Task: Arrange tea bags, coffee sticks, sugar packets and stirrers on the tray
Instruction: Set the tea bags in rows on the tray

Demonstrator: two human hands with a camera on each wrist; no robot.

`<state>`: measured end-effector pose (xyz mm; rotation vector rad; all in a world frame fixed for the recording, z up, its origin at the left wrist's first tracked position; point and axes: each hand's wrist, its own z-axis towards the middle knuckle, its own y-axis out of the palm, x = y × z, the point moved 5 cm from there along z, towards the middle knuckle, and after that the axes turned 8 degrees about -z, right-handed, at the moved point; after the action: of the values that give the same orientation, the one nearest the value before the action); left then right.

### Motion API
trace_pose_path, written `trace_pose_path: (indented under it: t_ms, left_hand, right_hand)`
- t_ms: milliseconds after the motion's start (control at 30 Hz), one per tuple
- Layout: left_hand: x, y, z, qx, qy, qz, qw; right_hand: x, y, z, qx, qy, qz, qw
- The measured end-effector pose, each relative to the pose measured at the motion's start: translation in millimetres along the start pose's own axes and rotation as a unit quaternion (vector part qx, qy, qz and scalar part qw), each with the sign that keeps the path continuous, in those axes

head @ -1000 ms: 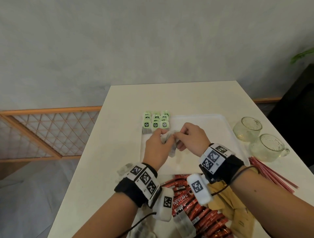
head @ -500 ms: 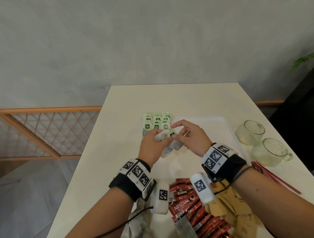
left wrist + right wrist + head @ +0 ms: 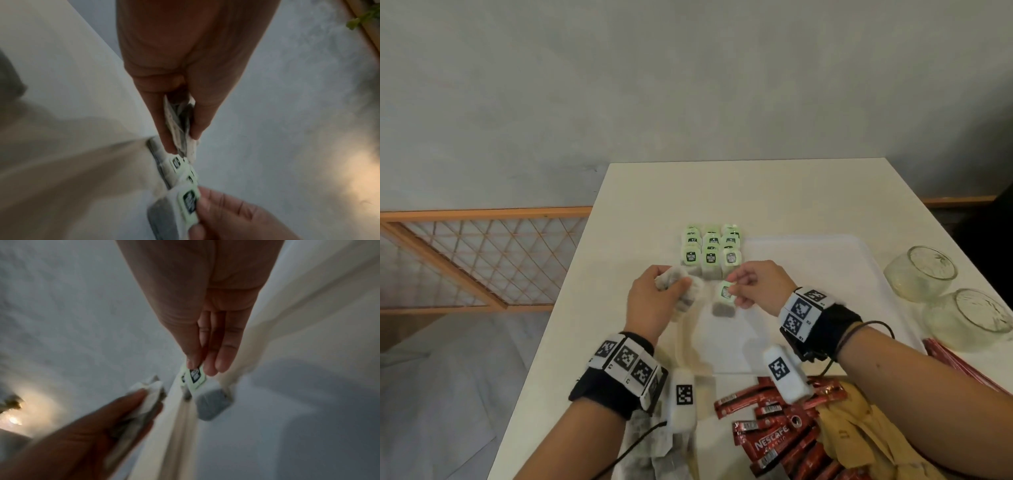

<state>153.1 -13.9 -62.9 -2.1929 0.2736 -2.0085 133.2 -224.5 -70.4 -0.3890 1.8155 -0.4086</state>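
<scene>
Head view puts the right hand (image 3: 755, 286) at centre frame, pinching one tea bag (image 3: 723, 298) by its green tag, pouch hanging straight down over the white tray (image 3: 825, 274). Just above it in the frame stand the rows of placed tea bags (image 3: 710, 250), three across, leaving the open spot directly beneath. To the left, the left hand (image 3: 654, 301) clutches a bunch of tea bags (image 3: 681, 284), close beside. Coffee sticks (image 3: 774, 435), stirrers (image 3: 955, 363) and two glass cups (image 3: 921, 274) lie well apart.
</scene>
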Motion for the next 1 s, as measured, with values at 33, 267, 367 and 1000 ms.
trace_pose_path:
  t_ms: [33,267,367,1000]
  left_hand:
    - [-1.0,-6.9,4.1,0.008,-0.004,-0.009,1.000]
    - [-5.5,-36.1,31.2,0.061,-0.015,-0.040,0.997]
    - [-11.5,-40.1,36.8,0.065,-0.034,-0.060,0.996]
    - [2.9,-6.2,7.5,-0.045,-0.102,-0.182,0.977]
  right_hand:
    - [1.1,1.9,5.3,0.002,0.008,-0.011,1.000]
    - [-28.7,20.4,34.3,0.025,-0.063,-0.119,0.991]
    - [-38.4,30.0,45.7,0.031,-0.070,-0.106,0.991]
    - [-42.9,18.9,24.0,0.025,-0.096,0.019,0.995]
